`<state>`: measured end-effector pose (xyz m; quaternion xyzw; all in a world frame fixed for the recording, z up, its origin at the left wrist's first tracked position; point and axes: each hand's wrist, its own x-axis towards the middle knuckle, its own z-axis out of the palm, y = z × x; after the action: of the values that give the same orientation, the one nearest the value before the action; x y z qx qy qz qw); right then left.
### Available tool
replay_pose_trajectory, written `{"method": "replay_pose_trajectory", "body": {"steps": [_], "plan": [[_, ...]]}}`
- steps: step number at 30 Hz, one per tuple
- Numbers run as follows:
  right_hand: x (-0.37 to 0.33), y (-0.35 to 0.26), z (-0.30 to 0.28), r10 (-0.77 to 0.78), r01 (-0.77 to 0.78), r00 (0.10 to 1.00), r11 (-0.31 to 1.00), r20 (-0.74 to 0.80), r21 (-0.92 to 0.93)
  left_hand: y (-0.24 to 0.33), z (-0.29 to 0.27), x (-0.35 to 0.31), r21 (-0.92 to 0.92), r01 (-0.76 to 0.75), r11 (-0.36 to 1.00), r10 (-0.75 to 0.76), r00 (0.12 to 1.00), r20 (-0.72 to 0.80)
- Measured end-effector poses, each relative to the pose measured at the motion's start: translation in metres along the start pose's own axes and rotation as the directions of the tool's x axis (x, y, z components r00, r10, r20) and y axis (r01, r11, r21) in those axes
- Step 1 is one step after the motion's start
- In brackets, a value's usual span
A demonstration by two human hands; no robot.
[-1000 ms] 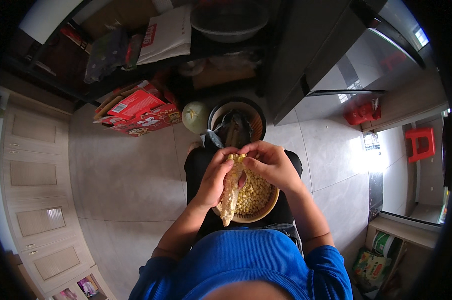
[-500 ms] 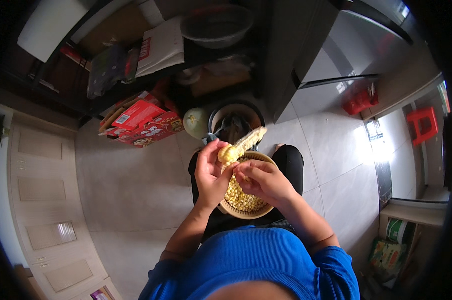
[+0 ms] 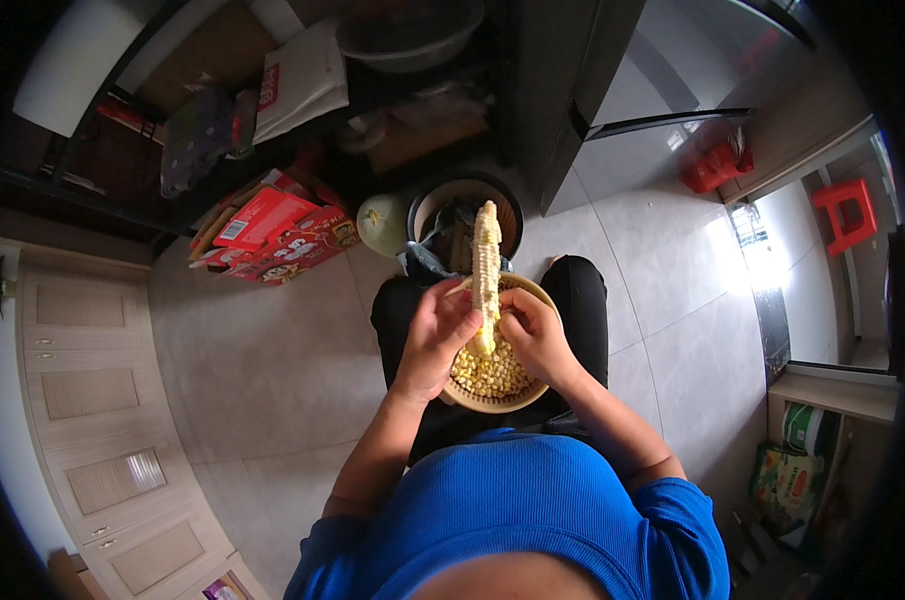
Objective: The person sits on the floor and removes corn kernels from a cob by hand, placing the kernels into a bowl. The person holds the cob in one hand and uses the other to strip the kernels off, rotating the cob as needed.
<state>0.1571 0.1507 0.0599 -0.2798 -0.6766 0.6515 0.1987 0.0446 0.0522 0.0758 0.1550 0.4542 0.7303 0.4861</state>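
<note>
Between both hands a corn cob point(image 3: 487, 262) stands nearly upright in the view, its upper length mostly bare and pale, with yellow kernels near its lower end. My left hand point(image 3: 436, 338) grips the cob from the left, thumb across it. My right hand point(image 3: 535, 336) is closed against the cob's right side, its fingertips partly hidden. Below them, on my lap, a tan basket point(image 3: 455, 398) holds a heap of loose corn kernels point(image 3: 493, 374).
Just beyond my knees stands a round bin point(image 3: 514, 210) with a dark bag in it. A pale green melon point(image 3: 381, 224) and a red carton point(image 3: 283, 238) sit to its left. A fridge point(image 3: 663, 75) rises at far right, shelves at far left.
The cob has swung from slanting up to the right to pointing almost straight away from me. My right hand has shifted from in front of the left fingers to the cob's right side.
</note>
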Motion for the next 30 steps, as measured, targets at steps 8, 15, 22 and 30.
{"method": "replay_pose_trajectory", "body": {"steps": [8, 15, 22, 30], "plan": [[-0.012, -0.033, -0.008, 0.017, -0.016, 1.000, 0.998, 0.012, -0.068, 0.002, -0.008, 0.004, -0.433, 0.214, 0.876, -0.190, 0.977, 0.098], [-0.017, -0.057, 0.005, -0.232, 0.240, 0.971, 0.943, 0.060, -0.232, 0.010, 0.003, 0.002, -0.526, 0.236, 0.817, -0.186, 0.972, 0.146], [-0.012, -0.059, 0.001, -0.394, 0.416, 0.909, 0.861, 0.134, -0.294, 0.007, 0.003, -0.001, -0.472, 0.216, 0.855, -0.190, 0.976, 0.103], [-0.012, -0.059, 0.002, -0.393, 0.420, 0.907, 0.853, 0.148, -0.310, 0.008, 0.016, -0.006, -0.255, 0.042, 0.966, -0.061, 0.996, -0.067]]}}
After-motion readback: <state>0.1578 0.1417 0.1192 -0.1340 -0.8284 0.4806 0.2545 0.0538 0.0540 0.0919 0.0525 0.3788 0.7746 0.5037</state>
